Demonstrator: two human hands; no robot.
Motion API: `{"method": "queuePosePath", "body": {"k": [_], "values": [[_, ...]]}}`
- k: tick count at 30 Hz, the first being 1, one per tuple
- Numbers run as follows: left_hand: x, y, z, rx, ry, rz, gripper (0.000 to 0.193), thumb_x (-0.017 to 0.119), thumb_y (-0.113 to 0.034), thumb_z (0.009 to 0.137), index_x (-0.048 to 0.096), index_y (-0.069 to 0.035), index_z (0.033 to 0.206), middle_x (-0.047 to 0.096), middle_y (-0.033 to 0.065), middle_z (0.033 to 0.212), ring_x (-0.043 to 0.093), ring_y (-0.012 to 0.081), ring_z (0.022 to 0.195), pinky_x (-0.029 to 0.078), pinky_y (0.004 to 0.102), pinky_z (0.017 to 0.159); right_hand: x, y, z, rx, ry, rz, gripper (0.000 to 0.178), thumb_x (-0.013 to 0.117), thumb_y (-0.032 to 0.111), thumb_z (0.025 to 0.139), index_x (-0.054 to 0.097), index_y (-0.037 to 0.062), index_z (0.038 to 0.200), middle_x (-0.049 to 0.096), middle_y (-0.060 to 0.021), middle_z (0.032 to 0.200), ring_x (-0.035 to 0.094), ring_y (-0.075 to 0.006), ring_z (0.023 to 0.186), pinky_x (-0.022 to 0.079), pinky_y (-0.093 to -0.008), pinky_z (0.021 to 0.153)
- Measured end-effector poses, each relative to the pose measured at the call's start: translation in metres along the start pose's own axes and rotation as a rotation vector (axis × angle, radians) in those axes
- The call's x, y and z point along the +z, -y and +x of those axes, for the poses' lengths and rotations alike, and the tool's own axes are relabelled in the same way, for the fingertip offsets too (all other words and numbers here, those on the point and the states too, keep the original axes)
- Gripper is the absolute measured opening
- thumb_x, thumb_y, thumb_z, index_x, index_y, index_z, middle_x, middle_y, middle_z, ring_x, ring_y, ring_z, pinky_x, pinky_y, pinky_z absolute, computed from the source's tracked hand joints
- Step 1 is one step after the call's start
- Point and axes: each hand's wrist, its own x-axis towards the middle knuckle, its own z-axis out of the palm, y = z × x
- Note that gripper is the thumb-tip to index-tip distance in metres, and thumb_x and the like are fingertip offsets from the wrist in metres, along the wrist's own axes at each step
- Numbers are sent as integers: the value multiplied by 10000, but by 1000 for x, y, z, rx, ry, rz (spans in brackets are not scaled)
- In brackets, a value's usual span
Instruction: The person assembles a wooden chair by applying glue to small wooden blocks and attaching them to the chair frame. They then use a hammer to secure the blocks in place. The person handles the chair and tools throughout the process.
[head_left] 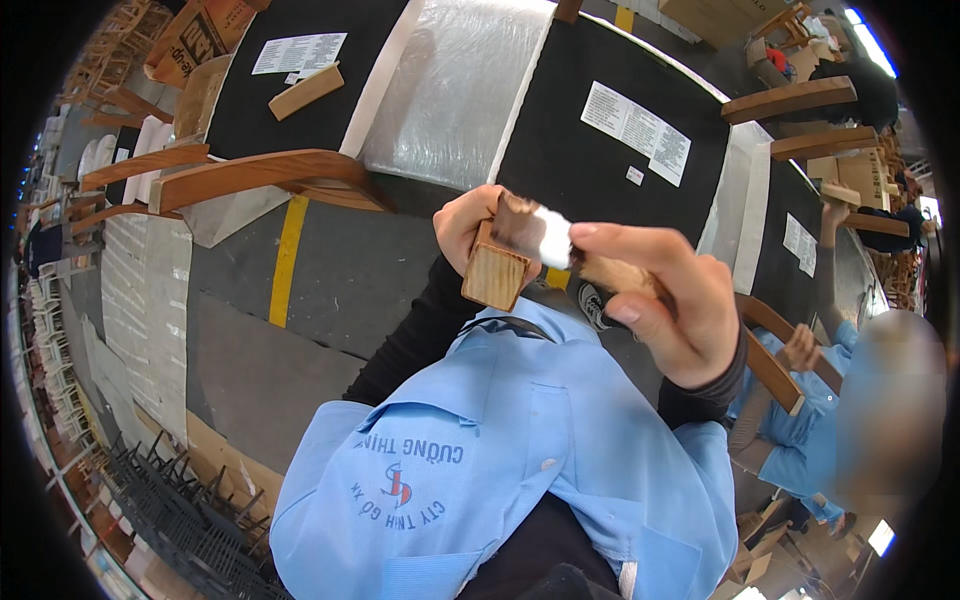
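Observation:
My left hand (pixel 463 228) is closed round a wooden piece (pixel 494 276), whose square end grain faces me in front of my chest. Across the top of this piece lies a thin, blurred brown-and-white strip (pixel 540 230), which looks like a bit of sandpaper or cloth. My right hand (pixel 685 300) is closed on the strip's right side, index finger stretched along it and thumb below. Something tan shows between that thumb and finger; motion blur hides what it is.
Ahead stand black-covered seats with white paper labels (pixel 637 133) and curved wooden arms (pixel 270 178). A loose wood strip (pixel 306 92) lies on the left one. At right, a co-worker in blue (pixel 800 400) handles a wooden part. Dark stacked frames (pixel 190 510) stand lower left.

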Motion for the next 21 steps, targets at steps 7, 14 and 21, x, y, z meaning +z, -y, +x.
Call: {"method": "queuePosePath", "body": {"k": [7,14,21], "values": [[2,-3,-1,-107,-21,-73,304,848,-110,630,649,-30,846,655,41,719,598,98,577,460,212,535,-11,6,11,18,187,-35,320,639,126,904,609,-42,1174,724,-145,986,706,-177,668,515,-227,625],[7,-9,5,32,-23,34,198,799,-54,714,627,-63,813,612,17,662,576,82,537,463,199,513,-61,24,-30,127,166,-56,334,637,79,909,575,-61,1206,703,-185,1060,725,-233,815,551,-281,720],[4,-11,5,31,3,36,267,845,-79,674,615,-53,807,628,22,688,586,77,562,478,206,534,-25,23,4,82,81,-113,366,667,150,904,590,-21,1218,707,-150,1051,709,-204,787,522,-252,704]]}}
